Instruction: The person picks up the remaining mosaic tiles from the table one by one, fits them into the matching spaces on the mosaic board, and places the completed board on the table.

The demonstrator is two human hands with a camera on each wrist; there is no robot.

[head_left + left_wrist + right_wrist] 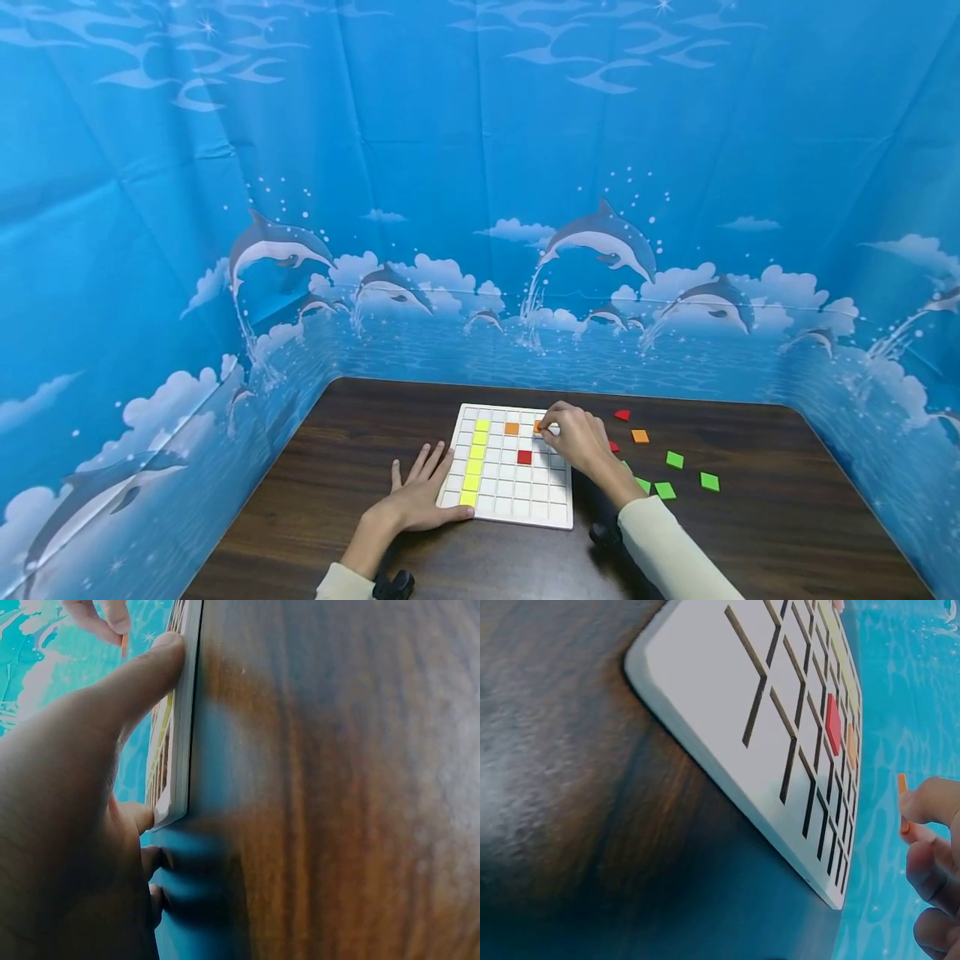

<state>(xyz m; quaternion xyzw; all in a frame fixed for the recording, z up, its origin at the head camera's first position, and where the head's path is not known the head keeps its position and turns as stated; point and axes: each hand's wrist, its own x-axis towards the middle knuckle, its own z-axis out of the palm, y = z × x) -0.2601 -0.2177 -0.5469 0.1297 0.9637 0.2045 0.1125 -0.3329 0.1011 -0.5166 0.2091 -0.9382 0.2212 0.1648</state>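
Note:
A white grid board lies on the dark wooden table. A column of yellow tiles fills its left part, with an orange tile and a red tile set in other squares. My right hand pinches another orange tile between thumb and finger, above the board's far right part. My left hand rests with spread fingers at the board's left edge, its thumb along the near edge.
Right of the board lie several loose green tiles, an orange tile and red pieces. A blue curtain printed with dolphins stands around the table's far and side edges.

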